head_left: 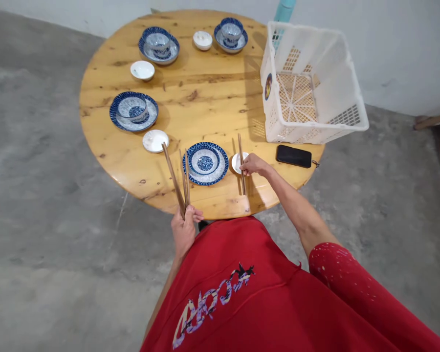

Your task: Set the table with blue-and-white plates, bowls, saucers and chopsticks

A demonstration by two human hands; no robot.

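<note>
My right hand (253,165) pinches a pair of chopsticks (241,182) over a small white dish (236,163) near the front of the table. Below the table's front edge, my left hand (185,227) is closed around several more chopsticks (175,183), which point up and away from me. Between the two hands lies a blue-and-white plate (223,168) with a matching bowl (204,161) on it. Left of that plate is another small white dish (156,141), close to the tips of the left hand's chopsticks.
The round wooden table (205,112) also carries blue-and-white settings at left (134,111), back left (159,46) and back (231,35), with white dishes (143,70) beside them. A white plastic crate (315,127), a black phone (294,156) and a light-blue cylinder (285,11) are at right.
</note>
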